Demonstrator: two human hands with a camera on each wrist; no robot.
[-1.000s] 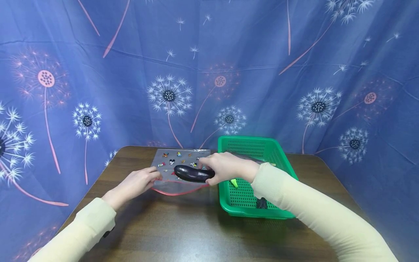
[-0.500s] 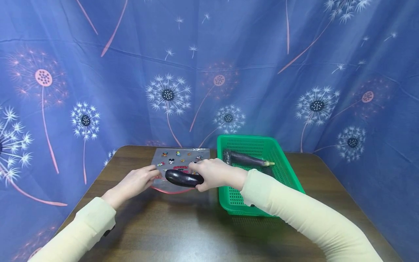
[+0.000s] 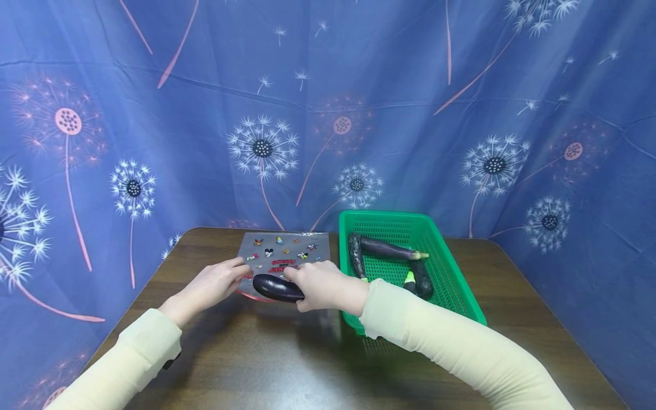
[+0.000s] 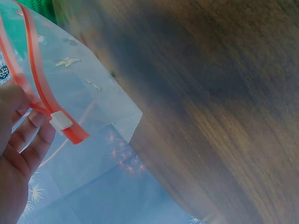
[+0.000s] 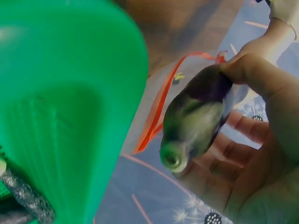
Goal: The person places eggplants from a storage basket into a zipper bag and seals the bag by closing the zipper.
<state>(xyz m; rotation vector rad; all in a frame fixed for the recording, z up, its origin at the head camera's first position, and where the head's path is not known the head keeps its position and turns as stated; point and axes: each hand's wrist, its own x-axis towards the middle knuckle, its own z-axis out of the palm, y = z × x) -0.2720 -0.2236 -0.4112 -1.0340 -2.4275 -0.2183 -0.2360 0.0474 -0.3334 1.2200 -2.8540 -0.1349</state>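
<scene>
A clear zip bag [image 3: 294, 242] printed with small cartoon figures lies on the table, its red zip edge [image 4: 39, 77] toward me. My left hand [image 3: 212, 285] pinches that edge at its left end, close to the white slider [image 4: 60, 120], and the two zip strips part from there. In my right hand [image 3: 328, 287] is a glossy dark eggplant [image 3: 277, 288], gripped near its stem end between thumb and fingers. The eggplant's blunt end points left, overlapping the bag's mouth in the head view. Its stem end [image 5: 175, 156] faces the right wrist camera.
Right of the bag stands a green plastic basket [image 3: 400, 214]. Inside lie a long purple eggplant [image 3: 386, 249], a dark wrinkled piece [image 3: 356, 256] along the left side and other dark pieces with bright green tips. A blue dandelion-print curtain [image 3: 307, 114] hangs behind the wooden table [image 3: 266, 364].
My right hand has carried the eggplant left and slightly toward me, away from the basket, whose contents are now uncovered. My left hand has stayed at the bag's edge.
</scene>
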